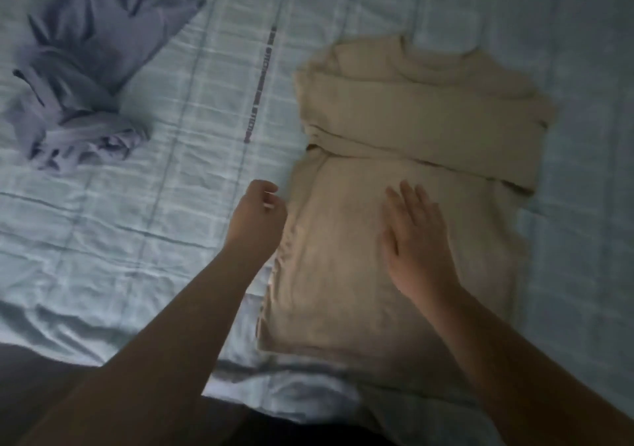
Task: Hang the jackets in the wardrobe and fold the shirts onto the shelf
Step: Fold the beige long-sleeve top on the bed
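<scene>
A beige shirt (404,109) lies flat on the bed, its sleeves folded across the chest and its sides turned in. My right hand (417,239) rests palm down on the lower middle of the shirt, fingers spread. My left hand (255,217) hovers at the shirt's left edge with fingers curled in, and I see nothing held in it. A crumpled lavender shirt (82,68) lies in a heap at the far left of the bed.
The bed is covered by a pale blue checked sheet (192,171) with a printed stripe down the middle. The bed's near edge runs along the bottom, with dark floor below it at the lower left.
</scene>
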A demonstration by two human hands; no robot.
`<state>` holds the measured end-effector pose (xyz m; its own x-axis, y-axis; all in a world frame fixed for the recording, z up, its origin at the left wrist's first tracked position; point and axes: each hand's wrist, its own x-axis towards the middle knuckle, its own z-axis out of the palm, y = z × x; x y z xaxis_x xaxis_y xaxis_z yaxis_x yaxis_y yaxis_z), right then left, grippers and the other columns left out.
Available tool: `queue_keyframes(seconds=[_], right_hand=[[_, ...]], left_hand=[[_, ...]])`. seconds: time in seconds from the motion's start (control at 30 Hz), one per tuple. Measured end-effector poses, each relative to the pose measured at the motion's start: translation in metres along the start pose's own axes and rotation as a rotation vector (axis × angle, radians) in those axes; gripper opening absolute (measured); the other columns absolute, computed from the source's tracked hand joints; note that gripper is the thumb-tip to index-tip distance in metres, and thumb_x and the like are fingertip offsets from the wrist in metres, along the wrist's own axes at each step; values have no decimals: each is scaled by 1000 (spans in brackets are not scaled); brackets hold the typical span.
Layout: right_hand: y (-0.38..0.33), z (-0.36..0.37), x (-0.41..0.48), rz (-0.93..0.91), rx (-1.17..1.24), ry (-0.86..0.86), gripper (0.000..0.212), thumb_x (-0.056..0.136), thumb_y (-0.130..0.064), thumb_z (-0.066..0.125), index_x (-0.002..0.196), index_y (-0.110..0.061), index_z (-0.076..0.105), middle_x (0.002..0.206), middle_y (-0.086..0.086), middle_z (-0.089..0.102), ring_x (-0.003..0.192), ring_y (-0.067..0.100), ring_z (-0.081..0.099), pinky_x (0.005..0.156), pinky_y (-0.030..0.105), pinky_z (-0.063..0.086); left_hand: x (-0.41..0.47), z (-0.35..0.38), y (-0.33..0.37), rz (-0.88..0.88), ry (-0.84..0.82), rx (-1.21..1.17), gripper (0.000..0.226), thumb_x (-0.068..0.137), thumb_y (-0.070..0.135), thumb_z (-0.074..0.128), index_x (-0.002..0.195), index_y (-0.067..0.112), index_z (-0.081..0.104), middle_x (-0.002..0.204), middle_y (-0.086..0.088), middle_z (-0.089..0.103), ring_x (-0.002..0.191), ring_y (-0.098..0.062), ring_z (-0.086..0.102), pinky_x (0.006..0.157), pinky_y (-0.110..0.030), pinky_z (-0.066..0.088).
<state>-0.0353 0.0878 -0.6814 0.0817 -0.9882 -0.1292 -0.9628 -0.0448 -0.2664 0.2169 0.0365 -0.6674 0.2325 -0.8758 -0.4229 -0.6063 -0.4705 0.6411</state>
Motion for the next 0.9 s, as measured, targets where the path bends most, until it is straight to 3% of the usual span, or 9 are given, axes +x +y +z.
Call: queue_keyframes(seconds=[0.13,0.27,0.4,0.5,0.57,0.67,0.73,0.8,0.9], right_hand=[[31,12,-105,119,0,0,54,96,-30,37,146,-11,43,154,15,39,144,36,32,114,54,30],[57,12,-181,362,60,16,57,87,-26,48,141,-9,48,148,19,45,136,39,40,111,51,35],[57,-3,-219,806,356,144,45,85,-14,54,129,-3,54,127,21,57,116,38,53,101,44,42],[57,-8,-226,1174,611,197,41,89,-12,55,128,0,55,124,22,60,114,39,56,97,42,44],[62,-8,-228,1316,715,149,40,89,-16,54,125,1,59,114,20,63,105,36,59,94,42,48],[70,-17,-226,1389,877,84,32,88,-15,55,109,6,64,88,15,60,81,29,57,76,40,51],[71,-31,-224,1421,1118,150,22,92,-9,53,106,4,63,88,15,58,76,26,56,67,34,51],[67,-45,-228,1412,1372,211,15,97,-5,49,107,-1,59,98,15,61,79,24,60,70,34,57],[60,-59,-242,1376,1523,257,33,100,-4,46,133,2,48,130,18,56,87,20,62,72,30,60]], left_hand=[[-55,7,-55,112,-12,105,28,90,16,62,117,17,57,106,-2,64,87,-19,63,78,-29,46],[-103,5,-93,16,-67,167,28,83,14,65,109,20,55,103,-3,61,88,-24,62,78,-34,47],[-143,3,-107,-63,-133,207,32,84,22,69,110,13,53,96,-3,61,86,-24,59,73,-33,43],[-154,3,-105,-270,-206,133,39,82,23,73,112,17,49,87,1,61,78,-20,61,64,-31,46],[-151,1,-103,-351,-228,103,25,82,19,71,102,13,58,84,-1,64,75,-21,62,64,-32,51],[-152,-7,-103,-368,-262,-132,4,84,10,64,87,8,66,84,-15,68,74,-29,64,64,-34,52],[-160,-13,-101,-356,-270,-314,10,91,12,61,97,5,64,95,-19,70,79,-28,68,64,-33,56],[-173,-22,-98,-378,-266,-483,18,97,18,60,107,3,61,97,-18,71,83,-26,73,69,-32,60],[-191,-37,-96,-386,-247,-580,19,100,15,57,111,-1,60,93,-19,74,86,-27,75,76,-35,62]])
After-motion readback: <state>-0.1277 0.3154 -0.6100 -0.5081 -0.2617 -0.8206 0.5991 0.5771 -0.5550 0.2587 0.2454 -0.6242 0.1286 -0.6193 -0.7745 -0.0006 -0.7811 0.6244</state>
